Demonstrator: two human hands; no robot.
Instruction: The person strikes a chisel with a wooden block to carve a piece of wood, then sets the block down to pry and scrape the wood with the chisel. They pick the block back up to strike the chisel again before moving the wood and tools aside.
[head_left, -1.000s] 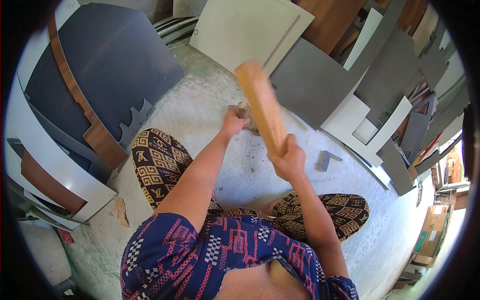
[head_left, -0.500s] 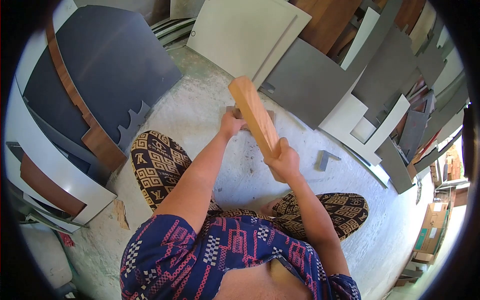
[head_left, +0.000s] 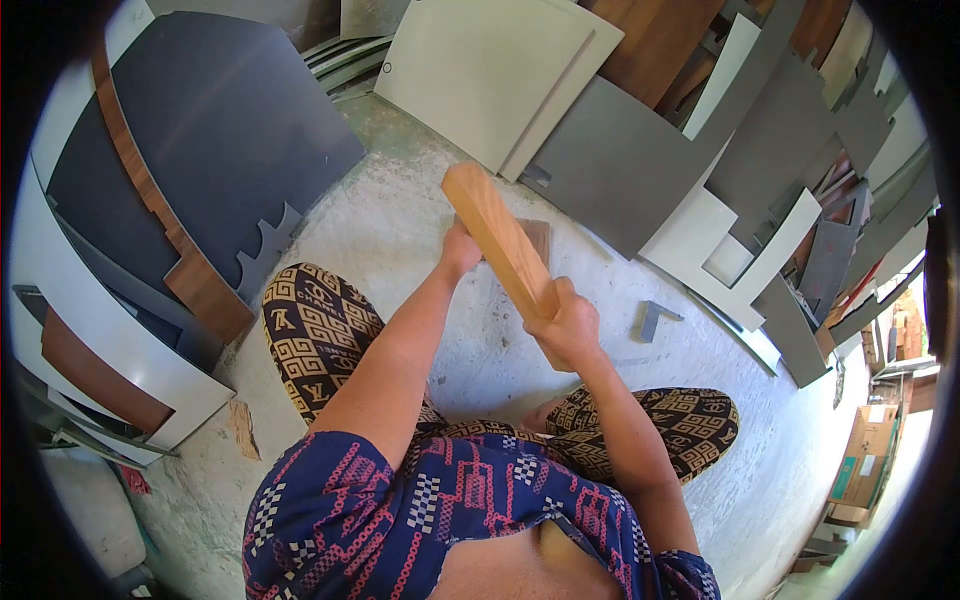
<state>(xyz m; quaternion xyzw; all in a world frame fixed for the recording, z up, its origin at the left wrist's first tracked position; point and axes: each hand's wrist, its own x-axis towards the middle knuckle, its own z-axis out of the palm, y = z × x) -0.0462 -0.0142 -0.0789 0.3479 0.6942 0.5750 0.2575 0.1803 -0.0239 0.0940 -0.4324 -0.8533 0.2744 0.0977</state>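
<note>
Floor: bare concrete floor (head_left: 420, 215), pale and rough.
Left side: dark grey panel (head_left: 215, 130) lying flat, wood-edged boards beside it.
Far side: cream panel (head_left: 490, 70) and grey sheets (head_left: 625, 160) overlapping.
Small bits: grey L-shaped offcut (head_left: 650, 318); wood scrap (head_left: 240, 425).
Right edge: cardboard boxes (head_left: 858, 470).

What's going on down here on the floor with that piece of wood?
A person sits on the concrete floor among leaning boards. The right hand grips a wooden block, raised like a mallet. The left hand reaches forward to something on the floor next to a small brown board; the block hides what it holds. A small grey offcut lies to the right.
</note>
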